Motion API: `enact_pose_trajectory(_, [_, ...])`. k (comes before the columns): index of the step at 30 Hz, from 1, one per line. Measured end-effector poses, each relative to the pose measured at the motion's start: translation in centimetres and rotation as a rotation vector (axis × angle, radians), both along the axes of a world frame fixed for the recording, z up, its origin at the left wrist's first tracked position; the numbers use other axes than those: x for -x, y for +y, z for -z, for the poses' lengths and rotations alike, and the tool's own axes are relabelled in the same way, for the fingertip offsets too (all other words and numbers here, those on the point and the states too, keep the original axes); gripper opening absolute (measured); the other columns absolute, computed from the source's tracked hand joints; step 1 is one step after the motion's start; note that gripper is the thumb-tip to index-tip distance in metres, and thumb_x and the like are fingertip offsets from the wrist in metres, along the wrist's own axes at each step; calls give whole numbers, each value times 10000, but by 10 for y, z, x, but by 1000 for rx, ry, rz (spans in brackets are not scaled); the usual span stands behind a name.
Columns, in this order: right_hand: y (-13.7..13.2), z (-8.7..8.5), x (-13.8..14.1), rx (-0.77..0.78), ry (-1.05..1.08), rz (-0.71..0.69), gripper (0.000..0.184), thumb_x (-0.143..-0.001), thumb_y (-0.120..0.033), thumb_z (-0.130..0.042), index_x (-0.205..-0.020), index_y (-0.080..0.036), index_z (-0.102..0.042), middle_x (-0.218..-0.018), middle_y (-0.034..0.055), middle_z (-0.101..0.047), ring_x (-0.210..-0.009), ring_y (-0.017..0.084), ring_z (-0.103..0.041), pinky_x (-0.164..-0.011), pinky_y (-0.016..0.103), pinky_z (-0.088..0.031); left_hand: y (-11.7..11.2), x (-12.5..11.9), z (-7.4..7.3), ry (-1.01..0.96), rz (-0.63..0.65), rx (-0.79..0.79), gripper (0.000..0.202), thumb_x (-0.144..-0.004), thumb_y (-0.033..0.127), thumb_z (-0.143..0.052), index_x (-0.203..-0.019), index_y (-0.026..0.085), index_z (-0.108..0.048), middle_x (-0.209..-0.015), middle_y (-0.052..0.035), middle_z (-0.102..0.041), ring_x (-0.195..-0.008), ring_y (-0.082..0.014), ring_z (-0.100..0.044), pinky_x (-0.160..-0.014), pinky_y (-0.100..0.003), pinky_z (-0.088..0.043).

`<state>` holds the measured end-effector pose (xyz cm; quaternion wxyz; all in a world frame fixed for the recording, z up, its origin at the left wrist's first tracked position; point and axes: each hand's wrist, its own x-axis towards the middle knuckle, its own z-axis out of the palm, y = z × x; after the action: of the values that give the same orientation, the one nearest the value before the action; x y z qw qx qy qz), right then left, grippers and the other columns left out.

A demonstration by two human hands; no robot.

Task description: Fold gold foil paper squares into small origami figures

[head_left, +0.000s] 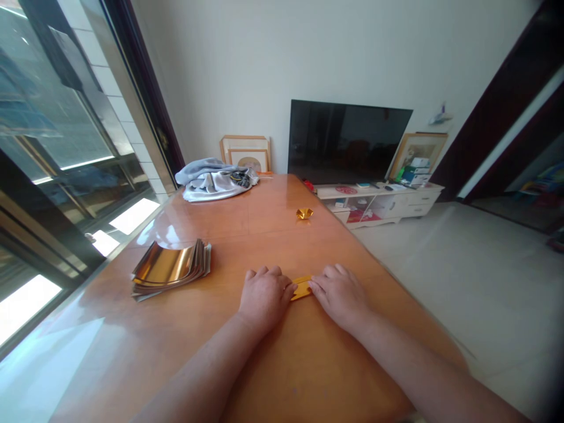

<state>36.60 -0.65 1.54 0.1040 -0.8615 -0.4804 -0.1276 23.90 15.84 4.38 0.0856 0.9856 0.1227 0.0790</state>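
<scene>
A folded piece of gold foil paper [302,287] lies on the table between my two hands. My left hand [267,294] is closed on its left end, the thumb pressing on top. At the right end, my right hand [339,294] pinches it with curled fingers. Both ends of the paper are partly hidden by my fingers. Off to the left sits a stack of shiny gold paper sheets [170,267], curling up at the edges. Farther back stands a small folded gold paper shape [304,214], apart from both hands.
The wooden table [264,235] has its right edge beside my right forearm. A bundle of grey cloth [215,179] rests at its far left end. Beyond are a large television [348,144], a white cabinet [414,202] and framed pictures [247,153]. Windows run along the left.
</scene>
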Motion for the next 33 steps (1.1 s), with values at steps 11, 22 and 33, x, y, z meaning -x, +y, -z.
enact_pose_trajectory(11, [-1, 0, 5, -3, -50, -1, 303, -997, -426, -513, -881, -242, -722, -929, 77, -641, -931, 239, -519, -816, 365, -392, -14, -5, 7, -71, -113, -27, 516, -942, 632, -409, -861, 245, -741, -959, -90, -672, -916, -276, -574, -834, -435, -356])
enact_pose_trajectory(22, [1, -7, 12, 82, -62, 46, 347, -1009, -445, -471, -910, -244, -735, -967, 81, -668, -984, 249, -511, -831, 384, -354, -15, -5, 12, -53, -149, -23, 411, -872, 618, -525, -853, 240, -686, -996, -86, -655, -965, -290, -565, -840, -442, -351])
enact_pose_trajectory(33, [0, -13, 18, 113, -43, 77, 384, -1006, -475, -426, -973, -251, -737, -1004, 87, -690, -1000, 275, -508, -838, 410, -303, 3, -5, 14, -33, -85, 98, 291, -797, 549, -620, -849, 271, -687, -963, -53, -655, -937, -272, -577, -800, -407, -365])
